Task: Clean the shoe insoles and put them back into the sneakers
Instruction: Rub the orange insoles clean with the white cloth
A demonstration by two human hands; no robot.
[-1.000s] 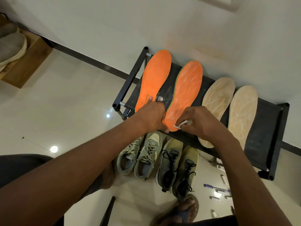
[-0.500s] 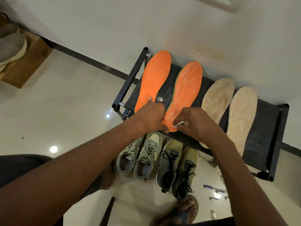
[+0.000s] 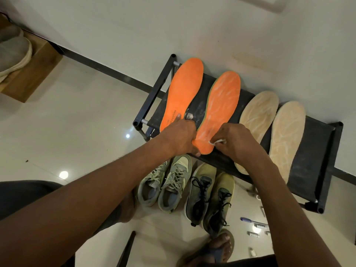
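Left hand [image 3: 181, 137] grip holding down the streaky orange insole [image 3: 217, 112]; right hand [image 3: 237, 141] pinching a small white wipe [image 3: 216, 142]. Better to rub gently along streaks, heel to toe, keeping it flat.

A wooden box [image 3: 32, 74] stands by the wall at upper left; a blue pen [image 3: 250, 221] lies on the tiled floor [image 3: 77, 122].

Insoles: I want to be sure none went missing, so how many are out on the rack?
4, all on the black rack: left orange insole, streaked orange insole under both hands, then two beige insoles on the right. None seems hidden.
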